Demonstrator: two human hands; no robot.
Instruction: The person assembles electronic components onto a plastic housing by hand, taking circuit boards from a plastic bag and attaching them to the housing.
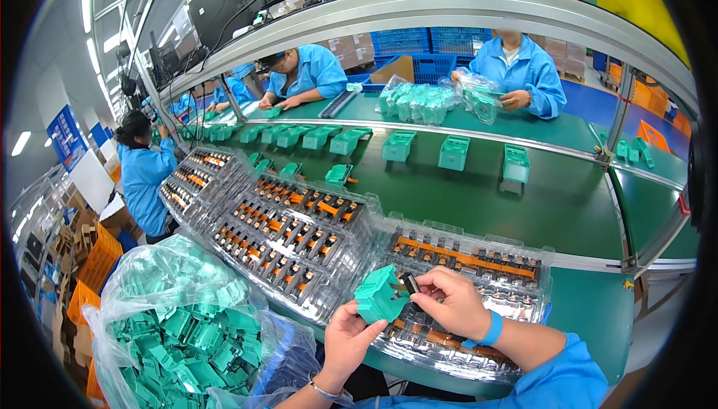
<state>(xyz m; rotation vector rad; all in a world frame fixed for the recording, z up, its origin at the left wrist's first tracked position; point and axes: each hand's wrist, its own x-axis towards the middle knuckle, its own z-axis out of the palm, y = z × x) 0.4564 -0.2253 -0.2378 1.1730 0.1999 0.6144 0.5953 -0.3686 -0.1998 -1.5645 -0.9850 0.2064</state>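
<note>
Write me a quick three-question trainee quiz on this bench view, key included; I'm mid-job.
1. Which hand holds the green housing?
2. True or false: the clear bag of green parts is on the person's left.
3. What colour is the wristband on the right arm: A) orange, B) blue, C) yellow?

Key:
1. The left hand; the right hand pinches a small black part.
2. True.
3. B.

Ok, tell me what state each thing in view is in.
Left hand: gripping the green housing
Right hand: pinching a small dark part
Green housing: held, tilted
Small dark part: at the housing's edge
Plastic bag: open, green pieces inside
Clear trays: loaded with orange-and-black parts
Green belt: green pieces on it; motion unclear
</note>
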